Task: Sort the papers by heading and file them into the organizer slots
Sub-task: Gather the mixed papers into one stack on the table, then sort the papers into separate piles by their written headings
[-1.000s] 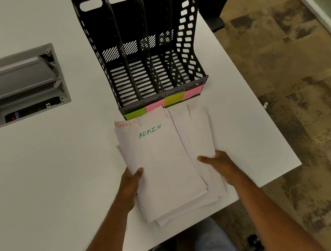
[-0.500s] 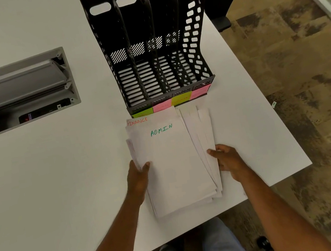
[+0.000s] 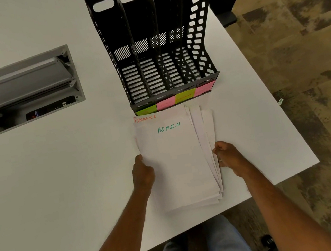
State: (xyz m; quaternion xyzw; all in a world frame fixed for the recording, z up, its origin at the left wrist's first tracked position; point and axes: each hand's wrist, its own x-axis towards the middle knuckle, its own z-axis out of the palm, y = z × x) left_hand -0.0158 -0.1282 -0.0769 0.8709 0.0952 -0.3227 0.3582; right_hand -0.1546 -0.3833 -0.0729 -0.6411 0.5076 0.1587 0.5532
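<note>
I see the stack of papers [image 3: 179, 166] lying on the white bench [image 3: 61, 183], just in front of the black organizer [image 3: 157, 47], its far end almost touching the coloured labels [image 3: 185, 96]. The near end reaches close to the bench's front edge. Open bench lies to the left; the right edge is nearer. The top sheet reads ADMIN in green, with FINANCE in orange peeking out behind. My left hand [image 3: 142, 172] grips the stack's left side; my right hand [image 3: 228, 155] grips the fanned right side.
</note>
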